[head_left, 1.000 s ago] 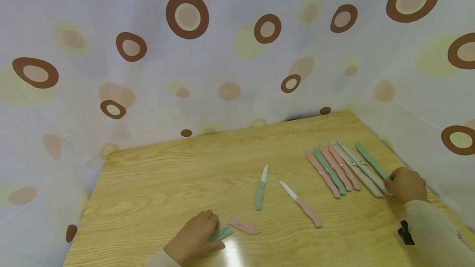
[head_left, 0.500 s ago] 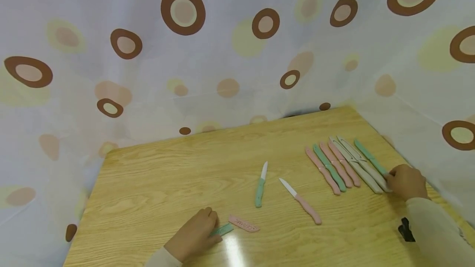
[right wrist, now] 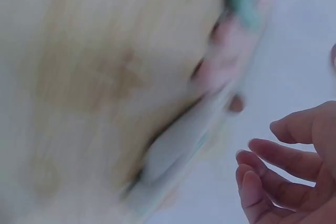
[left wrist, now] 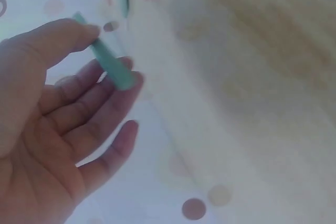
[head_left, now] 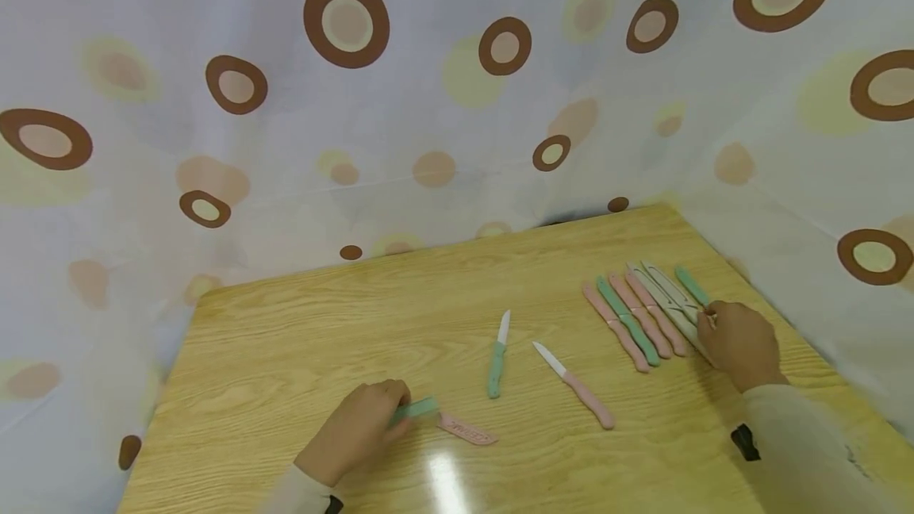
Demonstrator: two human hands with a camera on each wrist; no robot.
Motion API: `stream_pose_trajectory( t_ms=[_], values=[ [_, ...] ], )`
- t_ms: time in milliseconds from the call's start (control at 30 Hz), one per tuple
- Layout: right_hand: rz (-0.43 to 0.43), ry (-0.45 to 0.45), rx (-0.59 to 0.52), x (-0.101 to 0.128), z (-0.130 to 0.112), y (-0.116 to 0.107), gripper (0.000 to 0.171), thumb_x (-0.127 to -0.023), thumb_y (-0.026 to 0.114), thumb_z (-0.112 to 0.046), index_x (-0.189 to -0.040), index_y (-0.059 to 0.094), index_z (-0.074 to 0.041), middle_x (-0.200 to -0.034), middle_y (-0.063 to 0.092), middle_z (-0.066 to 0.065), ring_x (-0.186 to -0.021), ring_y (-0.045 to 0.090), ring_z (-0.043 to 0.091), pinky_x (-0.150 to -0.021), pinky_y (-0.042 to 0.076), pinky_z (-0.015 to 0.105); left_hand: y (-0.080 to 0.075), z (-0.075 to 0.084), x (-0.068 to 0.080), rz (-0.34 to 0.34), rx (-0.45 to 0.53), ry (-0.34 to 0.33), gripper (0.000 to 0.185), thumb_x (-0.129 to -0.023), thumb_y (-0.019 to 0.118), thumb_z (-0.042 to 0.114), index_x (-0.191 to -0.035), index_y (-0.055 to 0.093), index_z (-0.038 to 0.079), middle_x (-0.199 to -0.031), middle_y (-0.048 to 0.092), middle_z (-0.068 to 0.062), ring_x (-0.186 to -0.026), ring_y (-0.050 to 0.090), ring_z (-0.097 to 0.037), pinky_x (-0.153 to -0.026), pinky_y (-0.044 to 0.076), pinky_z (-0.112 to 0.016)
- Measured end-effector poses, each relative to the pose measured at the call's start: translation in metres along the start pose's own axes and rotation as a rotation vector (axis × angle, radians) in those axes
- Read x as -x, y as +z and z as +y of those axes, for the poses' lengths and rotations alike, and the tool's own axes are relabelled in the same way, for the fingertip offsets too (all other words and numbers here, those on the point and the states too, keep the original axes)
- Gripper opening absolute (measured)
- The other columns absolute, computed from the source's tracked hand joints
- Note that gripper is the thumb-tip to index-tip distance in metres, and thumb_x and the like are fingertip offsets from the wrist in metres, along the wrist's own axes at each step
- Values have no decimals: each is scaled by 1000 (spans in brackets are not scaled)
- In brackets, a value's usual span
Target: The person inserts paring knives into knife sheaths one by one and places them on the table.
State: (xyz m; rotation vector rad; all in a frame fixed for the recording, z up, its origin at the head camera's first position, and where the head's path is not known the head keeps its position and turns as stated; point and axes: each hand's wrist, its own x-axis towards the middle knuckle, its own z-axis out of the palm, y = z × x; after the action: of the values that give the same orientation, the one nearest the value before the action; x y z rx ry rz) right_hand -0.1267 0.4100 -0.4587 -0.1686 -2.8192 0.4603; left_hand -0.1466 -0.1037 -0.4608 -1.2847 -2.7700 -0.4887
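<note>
My left hand point(head_left: 357, 427) pinches a green knife sheath point(left wrist: 107, 64) between thumb and fingers, raised a little over the table. Just right of it lies a pink sheath point(head_left: 467, 428) with raised lettering. Farther right are two bare-bladed paring knives, one with a green handle point(head_left: 496, 371) and one with a pink handle point(head_left: 591, 399). At the right, my right hand point(head_left: 744, 343) hovers over the beige sheathed knives point(head_left: 660, 292), partly hiding them and a green sheathed knife point(head_left: 690, 284). Its fingers are loosely bent around nothing in the right wrist view.
Pink sheathed knives point(head_left: 616, 327) and a green one point(head_left: 628, 320) lie in a row left of the beige pair. The wooden table point(head_left: 321, 324) meets a dotted cloth point(head_left: 400, 117) behind and at the right.
My left hand has lifted the green sheath off the table. My right hand has let go of the green sheathed knife at the row's end and moved left and up, over the beige knives.
</note>
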Motion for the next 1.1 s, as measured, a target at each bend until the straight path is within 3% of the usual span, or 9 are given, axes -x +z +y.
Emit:
stream_pose_trajectory(
  t_ms=[133,267,367,567,667,767,967,1100],
  values=[
    [-62,-72,-76,1,-63,18,25,-94,55,-11,-79,62,8,-56,54,8,-43,40,13,-37,32,24,-16,-5,-6,135,-82,40,23,-78,80,11,-95,66,2,-88,66,-2,-76,64,-11,-69,56,-21],
    [-228,-115,-172,10,-121,38,25,-92,58,-13,-69,53,-8,-58,46,-1,-49,40,11,-43,34,21,-23,-7,-8,212,-100,95,25,-78,79,9,-98,65,3,-92,63,0,-78,60,-9,-70,55,-22],
    [-341,-113,-252,17,-158,51,22,-91,63,-15,-71,55,-9,-63,49,-2,-53,43,10,-46,37,22,-23,-7,-8,237,-92,116,25,-79,77,9,-100,65,2,-94,64,-1,-80,61,-10,-71,55,-23],
    [-405,-86,-312,16,-215,77,38,-90,64,-11,-56,47,-10,-49,38,-5,-43,32,7,-39,25,16,-21,-6,-6,225,-74,91,24,-80,77,9,-101,66,3,-95,64,-1,-82,61,-10,-74,55,-24],
    [-434,-78,-307,14,-228,89,36,-91,64,-18,-60,52,-4,-45,37,-5,-38,30,5,-35,23,13,-21,-4,-7,221,-62,100,24,-80,77,8,-100,66,2,-95,64,-1,-82,61,-10,-74,55,-24],
    [-460,-66,-247,13,-231,98,31,-89,68,-22,-76,59,5,-49,46,-1,-38,38,6,-35,29,12,-20,-1,-8,229,-53,118,24,-79,77,7,-100,66,1,-95,64,-2,-82,60,-10,-74,55,-23],
    [-501,-3,-227,9,-227,100,16,-80,68,-8,-78,55,2,-59,49,4,-44,45,11,-38,36,14,-20,0,-10,242,-69,121,23,-80,76,8,-100,65,1,-94,63,-2,-81,59,-9,-72,54,-21],
    [-521,-25,-248,10,-224,97,16,-79,68,-5,-79,53,1,-60,49,5,-45,45,11,-39,36,14,-21,0,-12,239,-73,107,23,-81,76,9,-100,66,2,-94,63,-1,-81,59,-8,-72,54,-20]
  ],
)
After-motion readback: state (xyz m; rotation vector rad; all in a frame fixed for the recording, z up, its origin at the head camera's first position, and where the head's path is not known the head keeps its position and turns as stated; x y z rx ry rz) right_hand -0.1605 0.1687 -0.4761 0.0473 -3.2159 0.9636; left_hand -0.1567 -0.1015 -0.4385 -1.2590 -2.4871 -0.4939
